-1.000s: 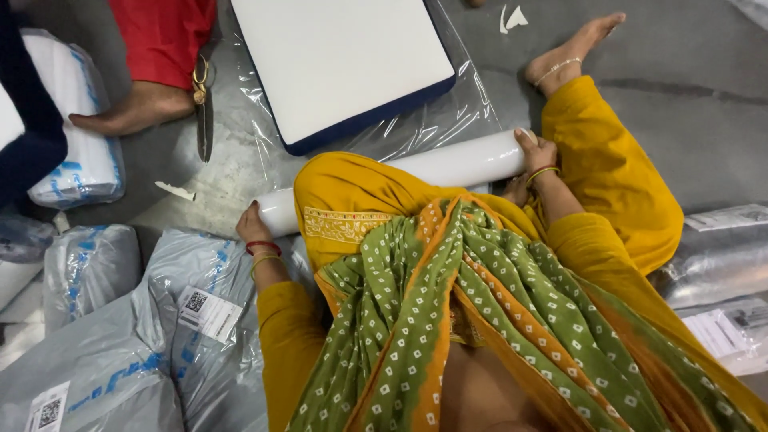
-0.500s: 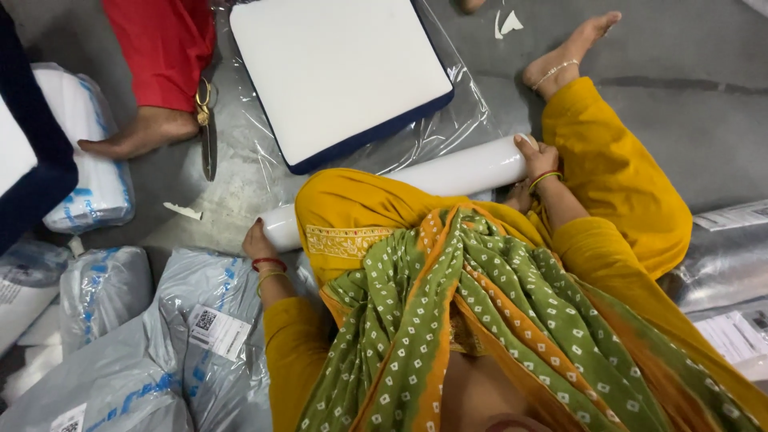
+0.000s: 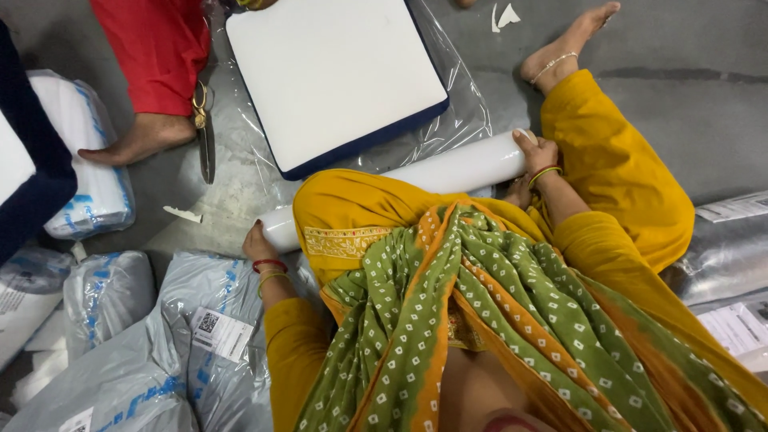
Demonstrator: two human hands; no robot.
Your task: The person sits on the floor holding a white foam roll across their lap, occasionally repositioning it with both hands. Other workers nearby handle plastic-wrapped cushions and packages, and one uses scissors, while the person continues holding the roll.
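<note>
Left hand (image 3: 258,242): fingers curled against the near end of a white roll (image 3: 448,174), red and green bangles at the wrist; grip closed on that end, though the fingertips are partly hidden behind the roll. Right hand (image 3: 536,152): fingers wrapped over the far end of the same roll, thumb side up, bangles at the wrist; closed on it. White roll: long, smooth cylinder lying across the person's lap, its middle hidden under a raised yellow knee (image 3: 352,208), both ends showing. Clothing: yellow garment with a green, white-dotted scarf (image 3: 496,320) draped down the front. Bare foot with anklet (image 3: 564,48): stretched out on the grey floor (image 3: 688,104) beyond the right hand. White square cushion with dark blue edge (image 3: 336,76): lying flat on a clear plastic sheet (image 3: 464,104), just beyond the roll. Scissors (image 3: 204,132): on the plastic, left of the cushion. Second person: red garment (image 3: 156,48) and a bare foot (image 3: 132,144) beside the scissors. Grey plastic mailer bags with labels (image 3: 192,336): heaped near the left hand.
</note>
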